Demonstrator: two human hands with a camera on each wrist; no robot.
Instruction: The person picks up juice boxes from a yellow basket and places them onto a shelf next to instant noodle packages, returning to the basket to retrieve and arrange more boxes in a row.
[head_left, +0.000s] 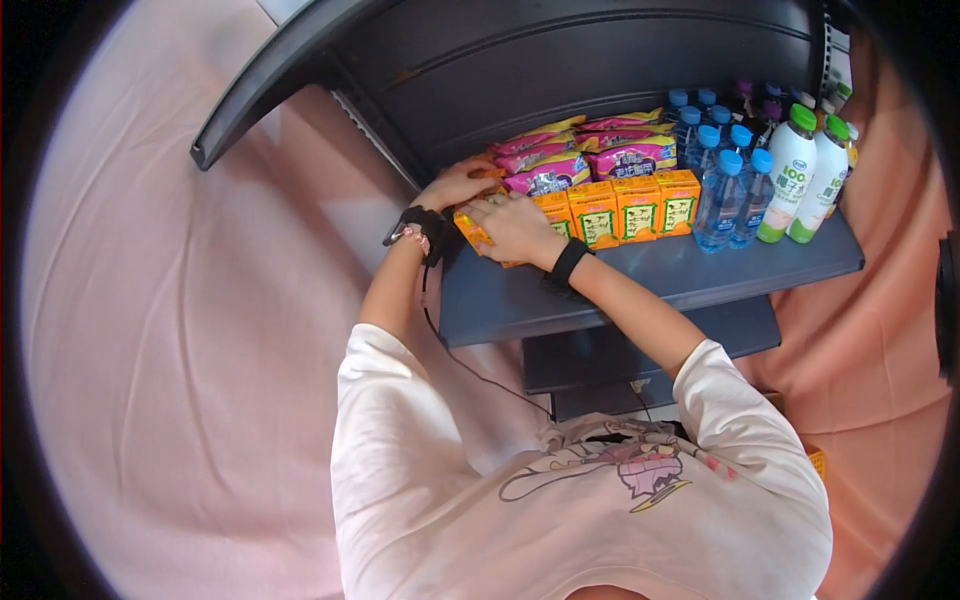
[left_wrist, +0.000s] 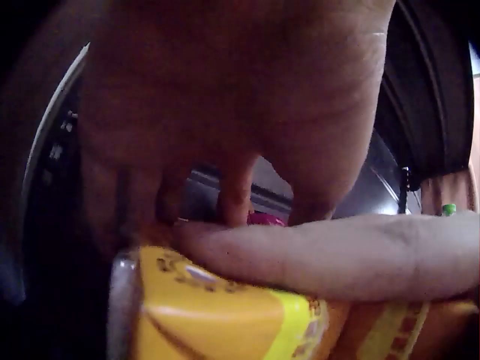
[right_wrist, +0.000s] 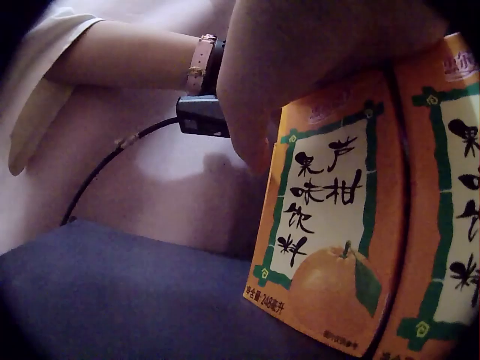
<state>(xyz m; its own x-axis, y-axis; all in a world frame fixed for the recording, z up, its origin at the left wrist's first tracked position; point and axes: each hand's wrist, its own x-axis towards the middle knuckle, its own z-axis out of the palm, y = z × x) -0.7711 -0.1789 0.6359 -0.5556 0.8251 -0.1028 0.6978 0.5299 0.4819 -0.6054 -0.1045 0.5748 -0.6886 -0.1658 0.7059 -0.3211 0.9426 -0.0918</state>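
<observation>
On the upper shelf, orange drink cartons stand in a front row. The right hand grips the carton at the left end from above, its fingers bent over the left side. Just behind, the left hand reaches down at the row's back left corner, beside the pink snack packets. In the left wrist view its fingers point down behind an orange carton, and a finger lies across that carton's top; the left fingertips' contact is hidden.
Blue-capped water bottles and white bottles with green caps stand right of the cartons. The dark shelf has a front edge below them, with lower shelves under it. A black cable hangs from the left wrist.
</observation>
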